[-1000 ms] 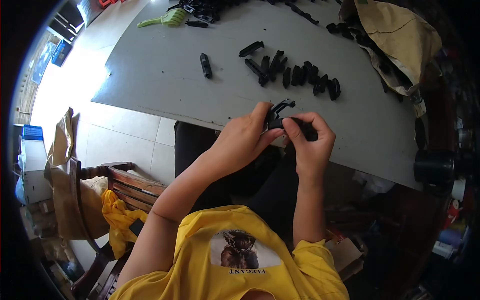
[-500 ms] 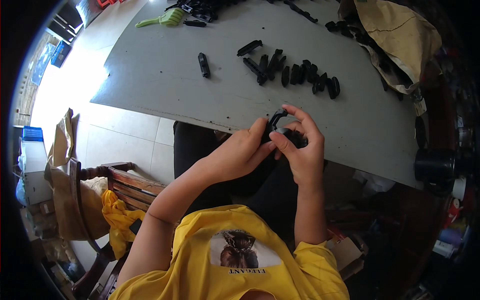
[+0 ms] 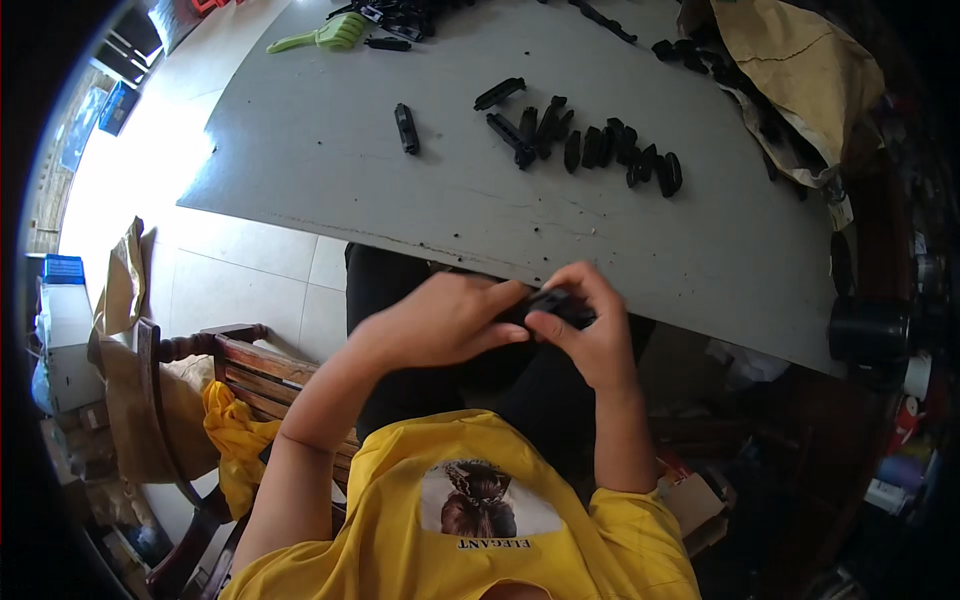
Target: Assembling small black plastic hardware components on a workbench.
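In front of my lap, just below the table's near edge, my right hand [image 3: 598, 335] grips a black plastic part [image 3: 568, 306] between thumb and fingers. My left hand [image 3: 462, 318] is closed at the part's left end, index finger above and thumb below; a slight blur and the fingers hide much of that end. Beyond the hands, several similar black plastic pieces [image 3: 548, 128] lie in a loose row on the grey table [image 3: 300, 165]. One black piece [image 3: 406, 129] lies alone to their left.
A green brush [image 3: 325, 35] and a heap of black parts [image 3: 395, 14] lie at the far left. At the far right stands a brown paper bag [image 3: 795, 70] with black pieces by its mouth. A wooden chair [image 3: 265, 372] with yellow cloth [image 3: 235, 440] is on my left.
Both hands have come down toward my lap with the black part, away from over the table edge. The part has turned flatter, and my right index finger has curled onto it.
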The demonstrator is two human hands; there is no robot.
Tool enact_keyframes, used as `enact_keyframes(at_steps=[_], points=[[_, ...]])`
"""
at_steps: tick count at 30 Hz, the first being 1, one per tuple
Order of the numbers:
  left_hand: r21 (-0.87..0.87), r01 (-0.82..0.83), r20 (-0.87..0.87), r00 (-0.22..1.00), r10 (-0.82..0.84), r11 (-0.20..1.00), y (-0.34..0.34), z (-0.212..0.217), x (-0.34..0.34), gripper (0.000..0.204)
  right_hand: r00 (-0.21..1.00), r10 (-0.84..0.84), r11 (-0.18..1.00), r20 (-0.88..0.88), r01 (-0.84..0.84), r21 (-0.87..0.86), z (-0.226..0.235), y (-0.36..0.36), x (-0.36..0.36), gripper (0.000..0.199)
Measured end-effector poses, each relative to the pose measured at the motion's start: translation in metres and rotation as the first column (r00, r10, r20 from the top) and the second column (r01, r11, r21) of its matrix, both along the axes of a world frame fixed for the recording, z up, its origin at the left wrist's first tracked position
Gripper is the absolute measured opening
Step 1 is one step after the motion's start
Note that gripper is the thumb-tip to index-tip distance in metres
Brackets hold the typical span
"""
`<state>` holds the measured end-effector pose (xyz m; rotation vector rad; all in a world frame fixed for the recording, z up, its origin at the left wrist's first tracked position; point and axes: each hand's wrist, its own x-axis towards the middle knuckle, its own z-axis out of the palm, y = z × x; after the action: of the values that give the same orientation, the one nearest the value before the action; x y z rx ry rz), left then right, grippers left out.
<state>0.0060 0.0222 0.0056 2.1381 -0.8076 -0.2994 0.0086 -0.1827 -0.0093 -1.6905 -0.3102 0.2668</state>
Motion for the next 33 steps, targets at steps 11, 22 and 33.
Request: enact_keyframes(at_steps=[11,22,33], points=[[0.108,-0.587,0.702,0.617,0.357,0.802,0.008,-0.035,0.108,0.031,0.676,-0.261,0.574,0.689,0.682,-0.453,-0.004,-0.051,0.111,0.019],[-0.314,-0.561,-0.218,0.827,0.517,0.766,-0.015,-0.009,0.039,0.025,0.953,-0.304,0.944,0.011,0.300,0.139,0.008,-0.021,0.051,0.015],[-0.347,-0.323,-0.180,0.944,0.275,0.881,-0.034,0.008,0.012,0.032,0.882,-0.346,0.932,0.321,0.284,0.227,0.003,0.022,0.014,0.023]])
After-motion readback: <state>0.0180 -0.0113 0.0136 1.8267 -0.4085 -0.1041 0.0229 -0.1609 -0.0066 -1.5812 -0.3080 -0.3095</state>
